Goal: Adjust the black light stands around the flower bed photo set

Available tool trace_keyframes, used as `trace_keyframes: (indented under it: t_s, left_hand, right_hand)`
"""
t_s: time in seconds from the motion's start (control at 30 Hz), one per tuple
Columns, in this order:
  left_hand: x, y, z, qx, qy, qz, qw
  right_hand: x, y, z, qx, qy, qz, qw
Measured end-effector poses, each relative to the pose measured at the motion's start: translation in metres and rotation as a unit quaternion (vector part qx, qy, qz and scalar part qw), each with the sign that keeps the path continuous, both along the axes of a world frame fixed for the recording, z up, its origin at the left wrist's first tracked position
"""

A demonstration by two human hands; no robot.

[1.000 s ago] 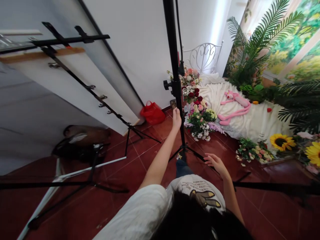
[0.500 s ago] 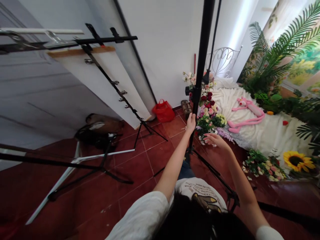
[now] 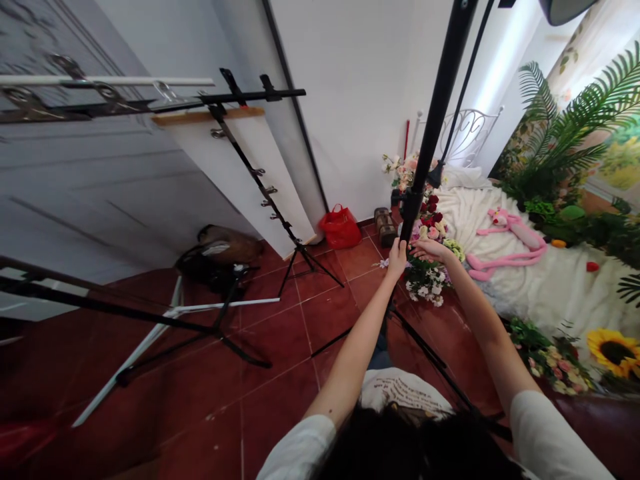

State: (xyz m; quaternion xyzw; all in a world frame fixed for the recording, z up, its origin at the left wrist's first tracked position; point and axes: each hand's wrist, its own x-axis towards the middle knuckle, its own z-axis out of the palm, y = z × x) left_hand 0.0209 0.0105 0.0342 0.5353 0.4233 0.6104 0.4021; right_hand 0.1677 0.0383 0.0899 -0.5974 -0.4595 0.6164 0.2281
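A black light stand (image 3: pixel 434 113) rises in front of me, leaning a little right toward its top, with its legs on the red floor. My left hand (image 3: pixel 397 257) is wrapped round its pole, just under a black clamp knob (image 3: pixel 399 198). My right hand (image 3: pixel 430 250) is close to the pole's right side with its palm up and fingers apart, holding nothing. Whether its fingertips touch the pole cannot be made out. A black cable (image 3: pixel 467 93) hangs beside the pole and ends in a plug (image 3: pixel 435 175).
Another stand with clips (image 3: pixel 250 160) and a white board (image 3: pixel 200 150) is on the left. A red bag (image 3: pixel 341 228) sits by the wall. Flowers (image 3: pixel 425 283), a pink plush toy (image 3: pixel 523 240) on white cloth (image 3: pixel 540 287) and a sunflower (image 3: pixel 615 350) lie right.
The view has shifted, so the surroundings sit further right. The pole leans more. My right hand has moved in closer to the pole and my left hand, which still grips it.
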Motion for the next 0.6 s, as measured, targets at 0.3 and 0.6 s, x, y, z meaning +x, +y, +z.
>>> trace_keyframes:
  t_s: [0.3,0.6]
  left_hand:
    - [0.0,-0.001,0.002,0.003,-0.005,-0.002,1.0]
    - [0.0,-0.001,0.001,-0.004,0.006,0.003,1.0]
  right_hand:
    - [0.0,-0.007,-0.003,0.027,0.117,-0.055,0.991]
    - [-0.004,-0.01,-0.009,0.027,0.128,-0.107,0.986]
